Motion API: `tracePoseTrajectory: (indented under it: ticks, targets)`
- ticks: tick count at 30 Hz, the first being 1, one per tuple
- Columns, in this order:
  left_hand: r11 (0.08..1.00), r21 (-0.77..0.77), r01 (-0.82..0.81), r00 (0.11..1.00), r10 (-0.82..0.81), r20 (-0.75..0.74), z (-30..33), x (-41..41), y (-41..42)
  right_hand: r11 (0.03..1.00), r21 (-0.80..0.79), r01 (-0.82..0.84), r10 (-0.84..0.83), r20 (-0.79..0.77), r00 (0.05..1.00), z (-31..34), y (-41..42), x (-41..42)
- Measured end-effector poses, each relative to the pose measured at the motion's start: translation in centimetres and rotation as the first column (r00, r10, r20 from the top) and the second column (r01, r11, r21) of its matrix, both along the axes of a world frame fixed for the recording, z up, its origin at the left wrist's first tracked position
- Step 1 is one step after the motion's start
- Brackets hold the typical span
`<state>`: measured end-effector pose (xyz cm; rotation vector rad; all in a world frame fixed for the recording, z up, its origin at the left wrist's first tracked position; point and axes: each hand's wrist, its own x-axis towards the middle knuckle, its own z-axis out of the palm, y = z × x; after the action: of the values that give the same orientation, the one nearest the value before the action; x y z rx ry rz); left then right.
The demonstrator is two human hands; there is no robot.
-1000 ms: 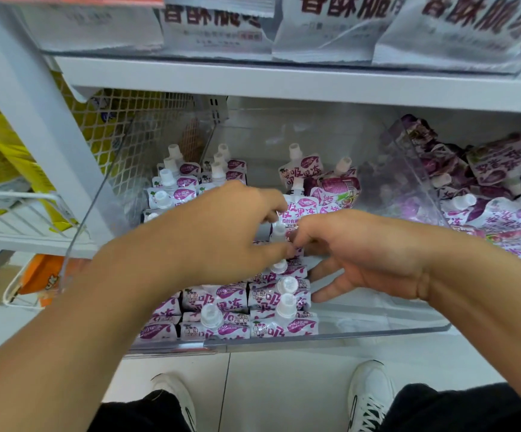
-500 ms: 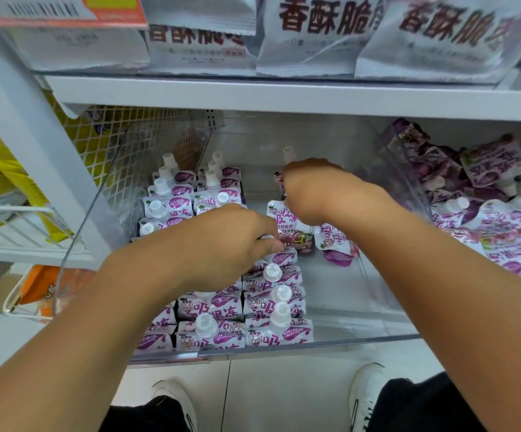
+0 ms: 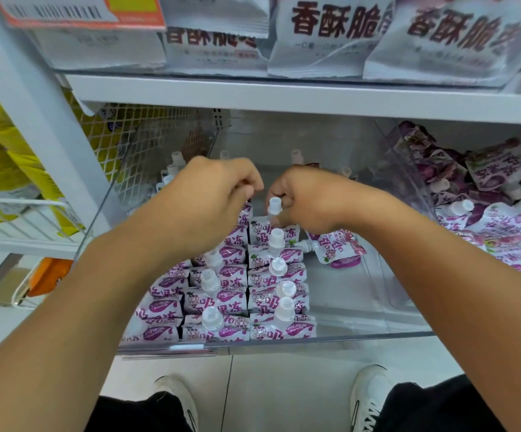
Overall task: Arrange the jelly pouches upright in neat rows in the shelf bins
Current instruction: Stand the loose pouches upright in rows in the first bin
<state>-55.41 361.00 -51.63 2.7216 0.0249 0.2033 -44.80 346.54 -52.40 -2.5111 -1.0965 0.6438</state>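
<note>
A clear plastic bin (image 3: pixel 371 333) holds purple-and-white jelly pouches with white caps, standing upright in rows (image 3: pixel 222 300) along its left and middle. My right hand (image 3: pixel 309 198) grips an upright pouch (image 3: pixel 273 227) just below its white cap, at the back of the middle row. My left hand (image 3: pixel 212 194) is curled over the row beside it and seems to pinch the top of a pouch, which is hidden under the fingers. One pouch (image 3: pixel 337 249) lies flat on the bin floor to the right of the rows.
A neighbouring clear bin (image 3: pixel 415 169) on the right holds a jumbled heap of jelly pouches (image 3: pixel 496 213). A white shelf board (image 3: pixel 284 95) with silver snack bags (image 3: pixel 324 35) hangs close above. A wire mesh divider (image 3: pixel 134 135) stands at the left. My shoes are on the floor below.
My right hand came forward from the back of the bin with a pouch and holds it at the middle row. My left hand moved up and back beside it.
</note>
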Motion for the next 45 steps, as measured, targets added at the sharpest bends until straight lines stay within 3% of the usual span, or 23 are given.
tracePoseTrajectory:
  ticks: [3, 8, 11, 13, 16, 18, 23, 28, 31, 35, 38, 43, 45]
  targets:
    - [0.991, 0.126, 0.046, 0.984, -0.024, -0.176, -0.8, 0.7, -0.2, 0.999, -0.016, 0.037, -0.038, -0.065, 0.997, 0.2, -0.3, 0.0]
    - [0.946, 0.305, 0.114, 0.950, -0.014, -0.311, -1.3, 1.7, -0.7, 0.996, -0.042, 0.077, -0.082, -0.131, 0.988, 0.2, -0.4, 0.1]
    - [0.938, 0.320, 0.133, 0.941, -0.018, -0.338, -1.8, 2.3, -1.0, 0.994, -0.077, 0.079, -0.089, -0.129, 0.988, 0.2, -0.5, 0.5]
    - [0.933, 0.334, 0.134, 0.948, -0.022, -0.317, -2.1, 2.6, -0.9, 0.981, -0.192, 0.009, -0.021, -0.061, 0.998, 0.4, -1.2, 0.6]
    - [0.927, 0.358, 0.117, 0.956, -0.007, -0.294, -2.4, 2.6, -0.9, 0.822, -0.559, -0.106, 0.209, 0.122, 0.970, 0.4, -2.3, 0.0]
    - [0.927, 0.359, 0.106, 0.956, 0.004, -0.294, -2.6, 2.7, -0.8, 0.703, -0.701, -0.124, 0.314, 0.149, 0.938, -0.8, -2.4, -0.5]
    - [0.931, 0.353, 0.093, 0.957, 0.014, -0.290, -2.9, 2.8, -0.6, 0.671, -0.738, -0.071, 0.251, 0.136, 0.958, -1.8, -2.2, -0.5]
    - [0.930, 0.352, 0.106, 0.957, 0.000, -0.290, -2.8, 2.9, -0.4, 0.558, -0.822, -0.115, 0.325, 0.089, 0.942, -0.7, -2.5, -1.3]
    - [0.927, 0.358, 0.113, 0.966, -0.017, -0.259, -2.9, 2.8, -0.3, 0.683, -0.731, -0.001, 0.199, 0.184, 0.963, 1.2, -3.5, -1.3]
    - [0.937, 0.342, 0.078, 0.993, -0.041, -0.113, -2.8, 2.3, 0.1, 0.925, -0.315, 0.213, -0.055, 0.443, 0.895, 3.8, -3.5, -0.1]
    - [0.945, 0.321, 0.062, 0.995, -0.032, -0.097, -2.6, 2.1, 0.2, 0.965, -0.066, 0.255, -0.197, 0.464, 0.864, 1.9, -1.5, 0.2]
    - [0.952, 0.302, 0.054, 0.994, -0.024, -0.103, -2.2, 1.9, 0.2, 0.981, -0.177, 0.083, -0.040, 0.231, 0.972, 0.1, 0.2, 0.7]
    - [0.977, 0.209, 0.028, 0.997, -0.014, -0.070, -2.1, 1.7, 0.7, 0.977, -0.205, 0.066, -0.031, 0.171, 0.985, -0.1, 0.2, 1.0]
